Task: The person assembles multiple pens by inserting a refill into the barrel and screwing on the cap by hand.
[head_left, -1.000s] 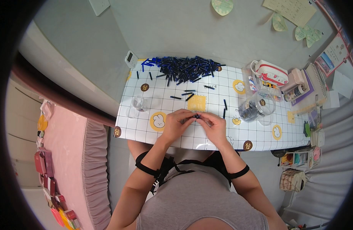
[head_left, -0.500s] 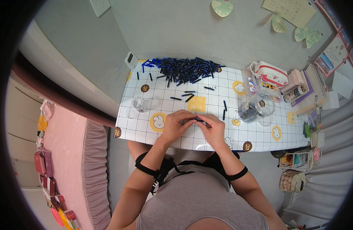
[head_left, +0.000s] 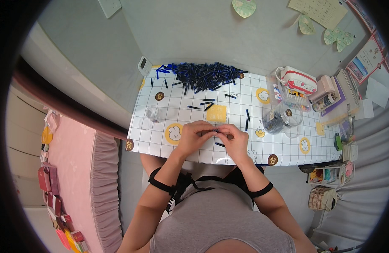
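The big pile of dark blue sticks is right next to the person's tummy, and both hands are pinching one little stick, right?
Not quite. In the head view the pile of dark blue sticks lies at the table's far edge by the wall. The left hand and right hand do pinch one small stick.

Clear lidded jar (head_left: 282,118), red-white pouch (head_left: 296,79)

Grey walls (head_left: 194,33) are enclosing a white gridded table (head_left: 181,105), paper notes (head_left: 317,10) are hanging above, and a pink bed (head_left: 72,177) is lying at left.
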Motion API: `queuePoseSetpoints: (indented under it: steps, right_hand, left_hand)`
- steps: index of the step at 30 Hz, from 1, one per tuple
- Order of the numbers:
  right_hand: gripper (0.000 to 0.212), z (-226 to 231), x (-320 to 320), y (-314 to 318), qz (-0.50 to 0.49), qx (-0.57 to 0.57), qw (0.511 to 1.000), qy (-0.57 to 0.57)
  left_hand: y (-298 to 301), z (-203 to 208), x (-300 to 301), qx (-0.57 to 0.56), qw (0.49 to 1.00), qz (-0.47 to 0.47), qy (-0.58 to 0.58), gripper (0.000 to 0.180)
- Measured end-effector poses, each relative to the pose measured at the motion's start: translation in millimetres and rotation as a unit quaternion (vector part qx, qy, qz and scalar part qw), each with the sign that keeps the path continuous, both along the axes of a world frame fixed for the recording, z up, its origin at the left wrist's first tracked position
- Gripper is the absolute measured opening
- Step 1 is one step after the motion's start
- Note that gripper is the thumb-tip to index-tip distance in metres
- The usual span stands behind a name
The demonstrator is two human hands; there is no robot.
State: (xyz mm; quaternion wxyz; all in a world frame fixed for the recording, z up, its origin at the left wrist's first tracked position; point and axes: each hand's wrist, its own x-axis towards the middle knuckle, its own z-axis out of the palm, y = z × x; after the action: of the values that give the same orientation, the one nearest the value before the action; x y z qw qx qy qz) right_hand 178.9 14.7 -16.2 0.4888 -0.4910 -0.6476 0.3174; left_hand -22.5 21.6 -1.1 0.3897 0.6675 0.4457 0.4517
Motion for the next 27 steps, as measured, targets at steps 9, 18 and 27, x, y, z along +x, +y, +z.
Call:
queuePoseSetpoints:
  steps: [9,18,27]
  right_hand:
    - [0.016,6,8,7,0.023,0.029,0.998,-0.044]
    - [0.030,34,15,-15,0.078,0.080,0.980,-0.164]
    - [0.026,4,31,-66,0.213,0.201,0.926,-0.237]
  left_hand:
    - [4,6,3,0.013,1.000,-0.005,0.014,0.020]
    - [-3,5,12,0.087,0.995,0.019,0.049,0.018]
    - [-1,8,9,0.079,0.994,0.036,0.061,0.014]
